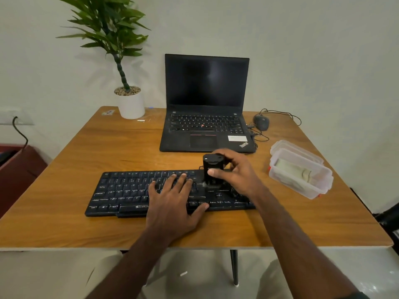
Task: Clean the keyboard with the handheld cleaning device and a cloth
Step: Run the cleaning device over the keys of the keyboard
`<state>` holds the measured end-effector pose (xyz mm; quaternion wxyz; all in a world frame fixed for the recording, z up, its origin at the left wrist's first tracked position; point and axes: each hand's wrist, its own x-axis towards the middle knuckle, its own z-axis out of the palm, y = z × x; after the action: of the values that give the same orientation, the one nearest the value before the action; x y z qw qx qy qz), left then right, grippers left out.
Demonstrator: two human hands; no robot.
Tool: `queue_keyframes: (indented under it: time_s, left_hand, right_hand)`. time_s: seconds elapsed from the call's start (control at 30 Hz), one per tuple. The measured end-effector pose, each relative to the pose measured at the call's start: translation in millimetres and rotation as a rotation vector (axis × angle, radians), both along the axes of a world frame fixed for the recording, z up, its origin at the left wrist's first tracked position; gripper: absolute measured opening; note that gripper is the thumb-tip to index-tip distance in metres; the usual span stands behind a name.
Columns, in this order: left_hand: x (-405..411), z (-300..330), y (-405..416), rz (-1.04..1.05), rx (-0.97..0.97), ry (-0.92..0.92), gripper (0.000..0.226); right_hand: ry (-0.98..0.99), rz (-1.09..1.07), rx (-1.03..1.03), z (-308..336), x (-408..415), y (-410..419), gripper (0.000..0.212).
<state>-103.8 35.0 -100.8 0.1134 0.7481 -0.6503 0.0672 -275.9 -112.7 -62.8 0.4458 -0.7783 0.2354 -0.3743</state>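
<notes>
- Keyboard [121, 192]: black, full-size, lies flat near the front edge of the table [86, 147], long side roughly parallel to that edge.
- Left hand [172, 197]: palm down on the middle keys, fingers straight and spread, thumb out to the lower key row. It grips nothing; judged to be pinning the board in place.
- Right hand [235, 175]: fingers and thumb curled round the cleaner [213, 169], thumb across its front face.
- Cleaner: small, dark, cylindrical, held upright; its lower end is on or just above the keys right of the main block. Actual contact with the keycaps cannot be told.
- Step in hand, judged: device pass over the right part of the board. How much is already covered cannot be told.
- Cloth [293, 171]: pale, folded, lies inside the clear box [323, 184] on the table, right of the keyboard and apart from it. Untouched, so the wipe is not yet done.
- Handling, judged: cleaner looks light and rigid; one hand manages it. Best hold is round the mid-body, thumb free near the top.
- Keyboard is stiff but probably light, and may slide on the smooth wood; flat pressure from the left hand suits. Keycaps can pop off, so light downward force only.
- Cloth is soft and limp; pinch a fold to lift it from the box.
- Also on the table: an open laptop [206, 104], screen dark, a mouse [261, 122], a plant [130, 102].
</notes>
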Motion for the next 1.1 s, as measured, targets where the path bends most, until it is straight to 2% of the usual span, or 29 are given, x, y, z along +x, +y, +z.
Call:
queue_keyframes:
  time_s: [0.1, 0.3, 0.5, 0.87, 1.1]
  left_hand:
    - [2.3, 0.7, 1.0, -0.013, -0.006, 0.009, 0.091]
    - [2.1, 2.1, 0.0, -0.023, 0.013, 0.020, 0.095]
    - [3.1, 1.3, 0.8, -0.020, 0.015, 0.024, 0.092]
    - [3.7, -0.4, -0.2, -0.026, -0.004, 0.011, 0.091]
    - [3.1, 0.1, -0.6, -0.021, 0.008, 0.013, 0.089]
  right_hand:
    - [0.041, -0.036, 0.008, 1.4, -26.0, -14.7, 0.037]
    - [-0.084, -0.148, -0.015, 7.7, -37.1, -26.6, 0.037]
    - [-0.015, -0.042, -0.027, 0.0, -7.5, -7.7, 0.040]
    - [-0.028, -0.132, -0.049, 10.9, -84.8, -34.3, 0.039]
    - [-0.014, -0.049, -0.074, 9.7, -49.9, -21.8, 0.035]
